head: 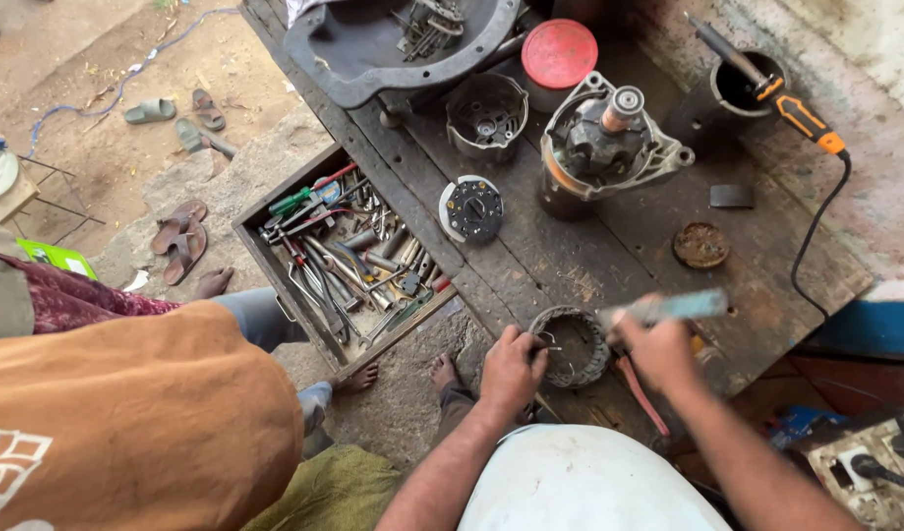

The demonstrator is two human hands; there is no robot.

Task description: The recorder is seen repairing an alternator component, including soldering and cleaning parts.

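View from above a dark, worn wooden workbench [609,256]. At six o'clock, the person's left hand [512,370] is closed on the near left edge of a ring-shaped metal stator with copper windings [570,346], pinning it flat on the bench. Just to its right, at about five o'clock, the right hand [658,352] is wrapped tight around the handle of a blurred, grey-bladed tool [668,308], whose tip lies over the ring's right edge.

At twelve o'clock from the ring stands a silver alternator housing with its rotor shaft pointing up [609,138]. A round black and white part [470,208] lies at eleven o'clock, with a red round lid [559,53] beyond it. A rusty disc [700,245] sits at two o'clock, and an orange and black corded power tool [801,116] lies farther out the same way. At nine o'clock, an open wooden drawer full of hand tools [349,251] juts from the bench. Another person in an orange shirt [127,413] stands at eight o'clock.
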